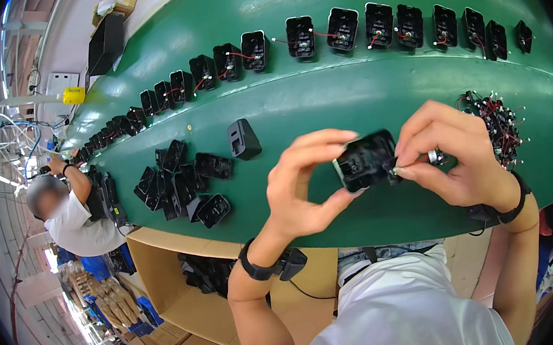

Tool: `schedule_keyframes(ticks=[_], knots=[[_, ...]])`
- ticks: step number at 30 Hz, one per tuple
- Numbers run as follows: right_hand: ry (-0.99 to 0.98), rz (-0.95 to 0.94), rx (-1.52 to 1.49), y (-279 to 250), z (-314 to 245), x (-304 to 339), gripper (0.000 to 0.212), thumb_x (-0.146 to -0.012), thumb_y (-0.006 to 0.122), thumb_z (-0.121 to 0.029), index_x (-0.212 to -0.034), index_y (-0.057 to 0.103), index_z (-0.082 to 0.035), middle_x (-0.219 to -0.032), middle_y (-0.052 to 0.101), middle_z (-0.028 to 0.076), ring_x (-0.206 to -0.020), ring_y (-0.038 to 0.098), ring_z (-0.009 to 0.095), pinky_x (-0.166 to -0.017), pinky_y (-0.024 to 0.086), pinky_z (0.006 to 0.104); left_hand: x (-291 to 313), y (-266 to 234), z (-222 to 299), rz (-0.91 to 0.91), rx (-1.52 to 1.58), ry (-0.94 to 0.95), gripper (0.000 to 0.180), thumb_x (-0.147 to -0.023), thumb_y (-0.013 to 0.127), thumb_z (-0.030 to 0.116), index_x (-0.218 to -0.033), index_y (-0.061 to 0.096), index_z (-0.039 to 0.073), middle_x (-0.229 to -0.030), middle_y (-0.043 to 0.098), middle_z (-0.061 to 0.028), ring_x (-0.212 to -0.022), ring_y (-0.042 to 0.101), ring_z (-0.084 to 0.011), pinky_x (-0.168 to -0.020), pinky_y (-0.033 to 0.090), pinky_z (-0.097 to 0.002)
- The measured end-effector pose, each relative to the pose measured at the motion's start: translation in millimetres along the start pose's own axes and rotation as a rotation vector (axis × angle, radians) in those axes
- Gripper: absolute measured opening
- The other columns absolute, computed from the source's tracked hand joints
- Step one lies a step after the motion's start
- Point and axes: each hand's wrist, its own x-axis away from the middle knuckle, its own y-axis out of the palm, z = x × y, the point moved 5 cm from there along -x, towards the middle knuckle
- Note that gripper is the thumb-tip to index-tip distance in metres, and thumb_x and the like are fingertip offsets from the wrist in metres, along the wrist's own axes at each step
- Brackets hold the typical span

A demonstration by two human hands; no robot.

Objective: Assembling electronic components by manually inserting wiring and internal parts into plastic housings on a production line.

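My left hand (287, 195) grips an open black plastic housing (363, 163) between thumb and fingers, just above the near part of the green table. At the housing's right edge, the fingertips of my right hand (464, 154) are pinched together. What they hold is small, dark and partly hidden, so I cannot name it. A small silvery round part shows by the right fingers; I cannot tell what it is. Beyond my right hand lies a tangled pile of small wired parts (495, 126) with red and black leads and white plugs.
Several black housings (175, 189) lie heaped at left, near a single upright one (244, 139). A long row of housings with red wires (300, 37) curves along the far side of the green table (270, 106). An open cardboard box (205, 326) stands below; a co-worker (78, 218) is at far left.
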Motion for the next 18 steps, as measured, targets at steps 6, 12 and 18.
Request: schedule_keyframes(ticks=[6, 12, 18], knots=[[0.174, 0.074, -0.091, 8.6, 9.7, 5.7, 0.012, -0.077, 0.072, 0.000, -0.081, 0.060, -0.002, -0.079, 0.063, 0.007, -0.064, 0.059, 0.015, -0.052, 0.045, 0.0245, 13.3, 20.8, 32.6, -0.007, -0.603, 0.535, 0.037, -0.073, 0.072, -0.006, -0.105, 0.054, 0.000, -0.110, 0.061, -0.0225, -0.096, 0.064, -0.0373, -0.077, 0.059, -0.0391], [0.170, 0.125, -0.010, 14.1, 4.7, 8.6, 0.014, -0.076, 0.072, 0.000, -0.081, 0.060, -0.002, -0.077, 0.062, 0.007, -0.062, 0.059, 0.015, -0.050, 0.045, 0.0248, 18.3, 30.6, 34.4, 0.020, -0.753, 0.634, 0.030, -0.077, 0.068, -0.007, -0.103, 0.055, -0.001, -0.106, 0.063, -0.0210, -0.090, 0.065, -0.0316, -0.073, 0.060, -0.0329], [0.035, 0.131, 0.103, 16.0, 0.1, 7.8, 0.021, -0.070, 0.074, 0.003, -0.081, 0.056, -0.001, -0.074, 0.060, 0.010, -0.059, 0.058, 0.020, -0.049, 0.047, 0.0285, 19.9, 29.4, 29.4, 0.090, -0.770, 0.618, 0.031, -0.076, 0.070, -0.006, -0.103, 0.055, -0.002, -0.104, 0.064, -0.0211, -0.087, 0.064, -0.0294, -0.071, 0.060, -0.0308]])
